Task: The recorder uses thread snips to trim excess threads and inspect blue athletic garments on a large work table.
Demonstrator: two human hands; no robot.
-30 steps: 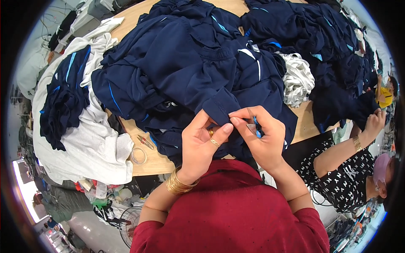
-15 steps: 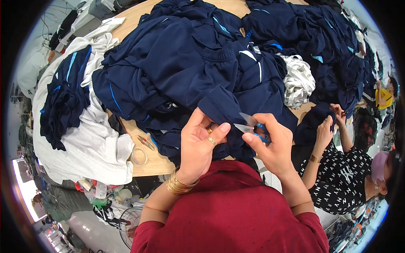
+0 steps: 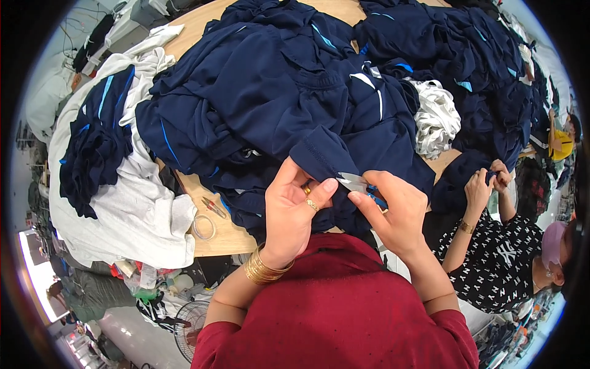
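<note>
The left hand [image 3: 295, 212] pinches the hem of a navy knit garment [image 3: 289, 104] near the bench's near edge; the right hand [image 3: 393, 212] grasps small silver thread snips [image 3: 353, 182], now touching that hem, closer than half a second ago.

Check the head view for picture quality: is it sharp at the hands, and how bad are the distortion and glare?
Head view: evenly lit, no harsh shadows; left hand, right hand and the small clippers are sharp; the dark blue clothes lose fold detail; the table edge bows with fisheye distortion; black corners ring the frame; a bright patch glares at lower left.
</note>
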